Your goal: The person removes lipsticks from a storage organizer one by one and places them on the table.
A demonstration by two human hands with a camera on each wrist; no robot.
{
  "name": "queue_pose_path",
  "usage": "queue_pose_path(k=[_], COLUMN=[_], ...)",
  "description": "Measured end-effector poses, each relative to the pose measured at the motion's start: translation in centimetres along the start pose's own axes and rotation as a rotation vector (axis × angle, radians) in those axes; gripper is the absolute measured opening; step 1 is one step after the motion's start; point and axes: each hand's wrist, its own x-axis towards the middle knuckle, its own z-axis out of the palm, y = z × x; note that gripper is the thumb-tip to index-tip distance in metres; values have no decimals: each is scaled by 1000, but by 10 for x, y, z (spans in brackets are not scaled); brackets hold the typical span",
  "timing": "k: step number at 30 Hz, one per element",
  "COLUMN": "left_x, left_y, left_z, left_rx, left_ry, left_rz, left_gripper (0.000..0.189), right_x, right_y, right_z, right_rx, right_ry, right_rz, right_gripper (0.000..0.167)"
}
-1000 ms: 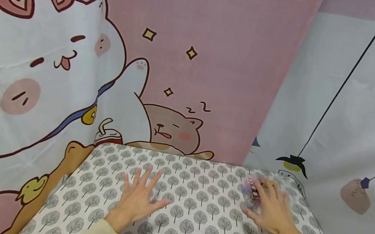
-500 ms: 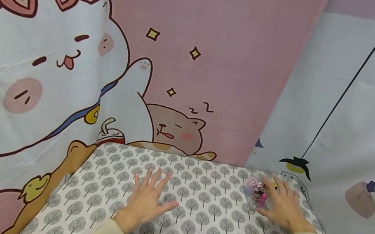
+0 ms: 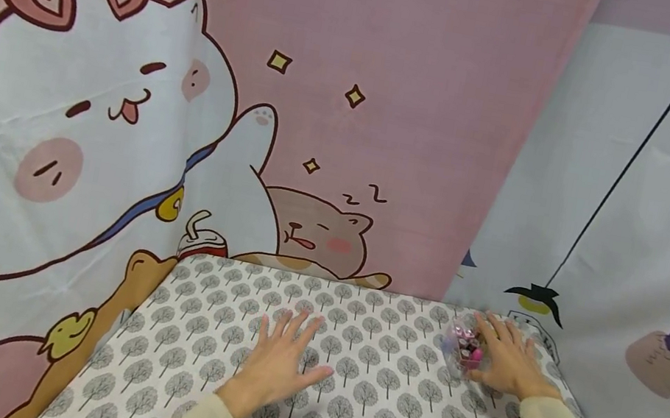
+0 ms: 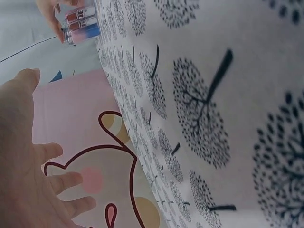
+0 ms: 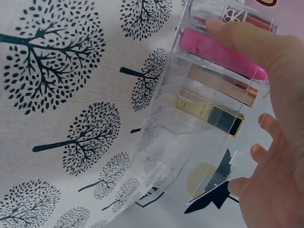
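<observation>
A clear plastic organizer (image 3: 454, 357) stands at the table's far right. Slim cosmetic tubes fill some of its slots. In the right wrist view I see a bright pink tube (image 5: 218, 54) and a gold-and-black one (image 5: 209, 114); other slots are bare. My right hand (image 3: 512, 364) is spread along the organizer's right side, thumb overlapping its near end beside the pink tube, the other fingers loosely bent toward the far end. My left hand (image 3: 273, 370) hovers over the table's middle, fingers spread, holding nothing. In the left wrist view, red and blue-pink tubes (image 4: 84, 33) show beside the right hand.
A white cloth with grey tree prints covers the table (image 3: 368, 402). Behind it hangs a pink backdrop (image 3: 427, 143) with cartoon cats, and a pale curtain (image 3: 632, 239) closes off the right side.
My right hand has shifted right from over the organizer to its right side, uncovering the tubes. The left hand has drifted slightly right, still spread. The view has turned a little left.
</observation>
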Motion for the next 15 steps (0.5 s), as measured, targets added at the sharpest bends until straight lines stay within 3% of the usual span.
queue_pose_path(k=[12,15], left_x=[9,11], left_y=[17,21], left_z=[12,18], left_rx=[-21,-34], left_ry=[-15,-13], left_rz=[61,72], left_gripper=[93,92], right_x=[4,2], right_y=[-6,-12], right_z=[0,-1], right_rx=[47,14], right_ry=[26,31], right_rz=[-34,-46], right_gripper=[125,127])
